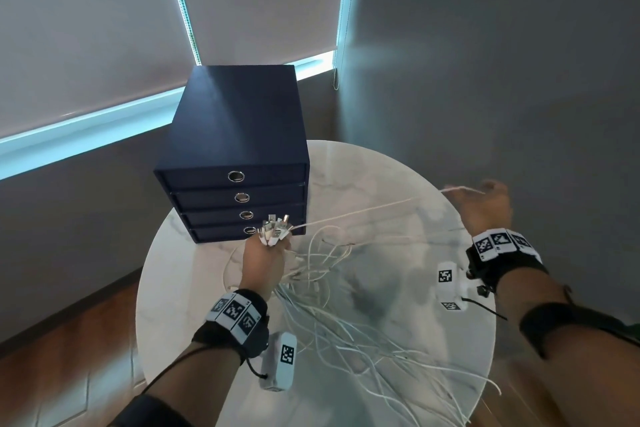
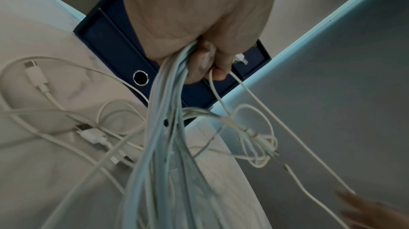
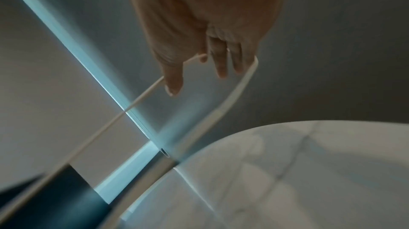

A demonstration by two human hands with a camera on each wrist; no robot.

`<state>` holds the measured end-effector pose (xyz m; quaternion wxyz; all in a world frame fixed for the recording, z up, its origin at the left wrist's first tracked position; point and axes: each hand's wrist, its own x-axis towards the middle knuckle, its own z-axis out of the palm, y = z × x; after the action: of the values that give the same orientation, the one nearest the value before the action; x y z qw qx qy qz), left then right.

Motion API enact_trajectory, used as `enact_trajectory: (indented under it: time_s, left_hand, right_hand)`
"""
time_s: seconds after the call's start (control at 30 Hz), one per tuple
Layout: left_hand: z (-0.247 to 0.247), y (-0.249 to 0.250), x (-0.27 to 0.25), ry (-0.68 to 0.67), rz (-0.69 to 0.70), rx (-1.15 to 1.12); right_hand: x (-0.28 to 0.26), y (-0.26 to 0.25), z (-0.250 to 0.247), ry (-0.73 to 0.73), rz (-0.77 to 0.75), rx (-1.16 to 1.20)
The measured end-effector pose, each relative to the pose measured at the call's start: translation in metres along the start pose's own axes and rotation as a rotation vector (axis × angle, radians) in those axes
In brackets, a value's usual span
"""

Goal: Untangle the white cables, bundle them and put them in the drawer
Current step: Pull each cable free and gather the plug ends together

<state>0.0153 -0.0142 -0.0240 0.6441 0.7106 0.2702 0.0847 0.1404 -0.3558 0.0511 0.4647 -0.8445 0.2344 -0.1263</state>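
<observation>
My left hand (image 1: 265, 262) has a fist round the plug ends of the cables (image 1: 346, 319), right in front of the drawers (image 1: 235, 198), all closed. Right hand (image 1: 485, 208) pinches one strand out past the table (image 1: 398, 177) edge. I'd say pull slow and steady; yanking probably just tightens the knot.

A home or office corner: round marble table (image 1: 398, 184), navy drawer box (image 1: 239, 135), grey roller blinds (image 1: 86, 28).
</observation>
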Motion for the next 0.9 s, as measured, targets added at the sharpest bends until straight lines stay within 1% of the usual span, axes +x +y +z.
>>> enact_trajectory:
  time_s: [0.07,0.13,0.17,0.27,0.33,0.37,0.47,0.5,0.57,0.63,0.67,0.8,0.87,0.9]
  left_hand:
    - [-0.003,0.0,0.002,0.013,-0.015,-0.042]
    - [-0.006,0.002,0.002,0.044,-0.008,-0.057]
    - [-0.007,0.002,0.002,0.048,0.011,-0.05]
    - [-0.005,-0.002,0.001,0.035,0.074,-0.002]
    - [-0.006,-0.007,0.005,0.067,0.035,-0.045]
    - [-0.008,-0.011,0.009,0.095,0.013,-0.074]
    - [-0.018,-0.019,0.018,0.15,-0.004,-0.104]
    - [-0.021,-0.02,0.018,0.158,-0.004,-0.112]
    - [-0.022,-0.019,0.018,0.158,0.004,-0.142]
    - [-0.021,-0.018,0.018,0.154,0.016,-0.148]
    - [-0.021,-0.016,0.018,0.158,0.015,-0.151]
    - [-0.027,-0.015,0.025,0.227,-0.01,-0.196]
    - [-0.03,-0.016,0.028,0.266,-0.018,-0.227]
    - [-0.031,-0.015,0.028,0.288,-0.026,-0.252]
  right_hand:
    - [0.0,0.013,-0.012,0.012,-0.076,-0.182]
    - [-0.002,0.018,-0.022,0.091,-0.081,-0.196]
    - [-0.002,0.021,-0.024,0.133,-0.038,-0.176]
    - [0.002,0.025,-0.024,0.195,0.19,-0.066]
    - [0.007,0.03,-0.027,0.184,0.284,-0.039]
    - [0.009,0.034,-0.029,0.161,0.281,-0.047]
    - [0.014,0.051,-0.041,0.072,0.202,-0.111]
    - [0.014,0.055,-0.046,0.075,0.167,-0.149]
    - [0.016,0.059,-0.055,0.137,0.051,-0.201]
    - [0.019,0.06,-0.062,0.181,-0.053,-0.19]
    - [0.021,0.059,-0.066,0.191,-0.069,-0.186]
    - [0.034,0.063,-0.083,0.33,-0.056,-0.259]
    - [0.038,0.069,-0.089,0.368,0.032,-0.261]
    - [0.038,0.074,-0.089,0.344,0.081,-0.278]
